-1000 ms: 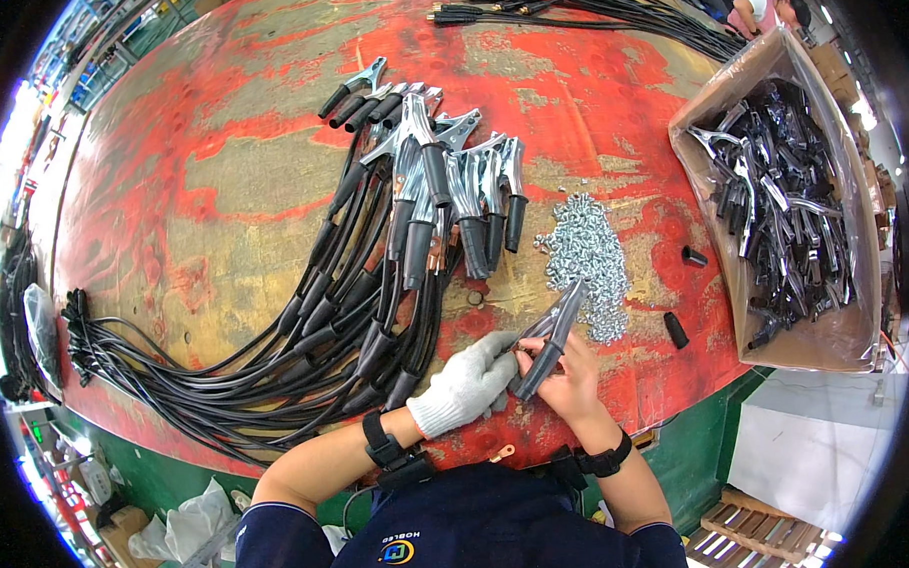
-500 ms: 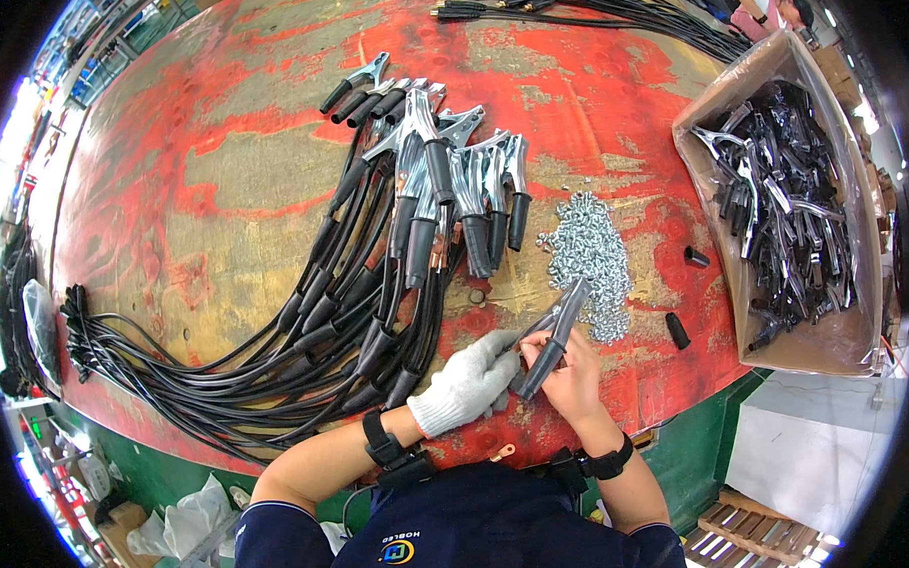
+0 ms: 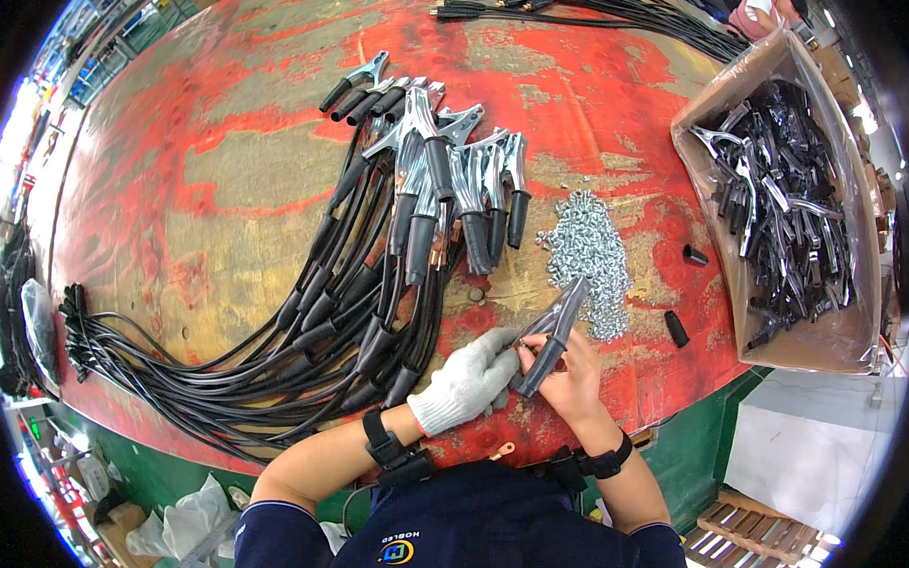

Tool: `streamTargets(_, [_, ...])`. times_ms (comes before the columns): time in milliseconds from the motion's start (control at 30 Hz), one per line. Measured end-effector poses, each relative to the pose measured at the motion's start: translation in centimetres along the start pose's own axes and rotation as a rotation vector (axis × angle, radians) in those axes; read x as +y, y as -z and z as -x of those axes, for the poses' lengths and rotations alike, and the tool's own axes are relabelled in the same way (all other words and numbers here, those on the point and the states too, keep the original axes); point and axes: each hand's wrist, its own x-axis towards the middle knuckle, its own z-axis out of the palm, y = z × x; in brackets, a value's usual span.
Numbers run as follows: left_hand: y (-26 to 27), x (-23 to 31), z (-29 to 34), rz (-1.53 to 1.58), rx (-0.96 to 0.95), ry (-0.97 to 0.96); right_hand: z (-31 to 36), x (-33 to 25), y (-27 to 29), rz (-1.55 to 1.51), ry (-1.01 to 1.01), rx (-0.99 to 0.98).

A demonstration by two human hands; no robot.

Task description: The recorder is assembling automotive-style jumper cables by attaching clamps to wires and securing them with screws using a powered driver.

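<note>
A black-handled clamp (image 3: 560,330) in left hand (image 3: 462,390) and right hand (image 3: 572,382)
Gloved left and bare right fingers close on it by the near end of the screw pile (image 3: 585,249); nearest, a dark shirt (image 3: 463,534) bears a round logo (image 3: 397,553) and lettering (image 3: 400,537).

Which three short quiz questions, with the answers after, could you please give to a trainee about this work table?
1. Which of the person's hands wears the white glove?

2. True or false: the open cardboard box stands to the right of the pile of small silver metal parts.

3. What does the bare right hand hold?
A. a roll of tape
B. a metal clamp with black grips
C. a screwdriver

Key:
1. The left hand.
2. True.
3. B.
</note>
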Motion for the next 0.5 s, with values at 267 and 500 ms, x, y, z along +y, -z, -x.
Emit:
streamTargets(267, [0.07,0.13,0.06,0.008,0.001,0.015,0.02,0.2,-0.08,0.014,-0.037,-0.01])
streamTargets(500, [0.1,-0.04,0.02,0.001,-0.008,-0.002,-0.33,-0.7,0.34,-0.05,-0.267,-0.109])
